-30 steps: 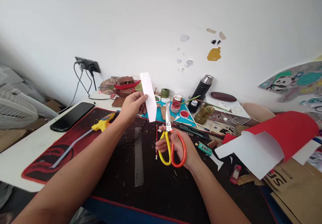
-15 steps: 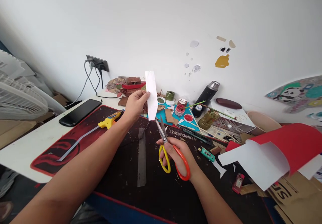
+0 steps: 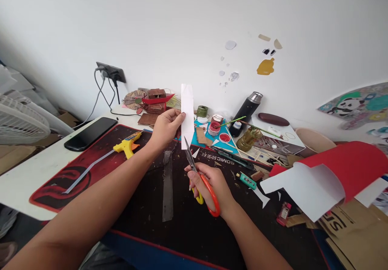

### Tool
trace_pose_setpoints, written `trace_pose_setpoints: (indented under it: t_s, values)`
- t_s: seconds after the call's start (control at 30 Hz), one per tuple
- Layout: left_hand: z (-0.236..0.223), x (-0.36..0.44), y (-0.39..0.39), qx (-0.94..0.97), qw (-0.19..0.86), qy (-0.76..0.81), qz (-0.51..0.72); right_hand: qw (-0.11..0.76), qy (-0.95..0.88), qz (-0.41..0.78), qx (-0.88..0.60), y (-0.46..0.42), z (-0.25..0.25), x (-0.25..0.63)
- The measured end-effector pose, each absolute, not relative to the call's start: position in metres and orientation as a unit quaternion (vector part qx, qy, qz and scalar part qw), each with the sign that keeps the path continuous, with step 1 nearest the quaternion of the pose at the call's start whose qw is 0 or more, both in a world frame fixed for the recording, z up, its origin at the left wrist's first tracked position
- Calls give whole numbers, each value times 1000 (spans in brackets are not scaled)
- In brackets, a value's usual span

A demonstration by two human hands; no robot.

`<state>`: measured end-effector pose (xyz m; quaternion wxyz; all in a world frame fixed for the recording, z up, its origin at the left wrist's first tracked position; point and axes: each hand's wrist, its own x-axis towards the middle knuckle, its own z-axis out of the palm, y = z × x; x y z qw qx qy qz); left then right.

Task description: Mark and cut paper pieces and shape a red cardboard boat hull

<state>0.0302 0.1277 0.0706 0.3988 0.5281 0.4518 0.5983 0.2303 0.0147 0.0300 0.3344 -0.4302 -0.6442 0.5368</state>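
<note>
Seen from the head camera, a person stretches both bare arms over a black desk mat (image 3: 200, 237). The left forearm rises diagonally from the lower left corner, and the left hand (image 3: 166, 130) pinches a white paper strip (image 3: 187, 112) between thumb and fingers at its left edge. The strip stands nearly upright above the far part of the mat, in front of the wall. The right forearm slants in from the lower right. The right hand (image 3: 216, 179) is curled around a pair of scissors (image 3: 190, 157) with orange and yellow handles, its thumb lying toward the orange loop. The blades point up and slightly left, close together, their tips at the strip's lower end; whether they touch it cannot be told. A clear ruler (image 3: 167, 193) lies on the mat between the forearms. A yellow glue gun (image 3: 127, 142) rests beyond the left forearm, near a black phone (image 3: 91, 133).
</note>
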Motion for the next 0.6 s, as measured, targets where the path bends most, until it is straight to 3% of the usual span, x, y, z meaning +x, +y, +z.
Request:
trace_pose_setpoints:
  t_s: [0.6]
  values:
    - [78, 30, 121, 545, 383, 445, 599, 337, -649, 531, -429, 15, 30, 231]
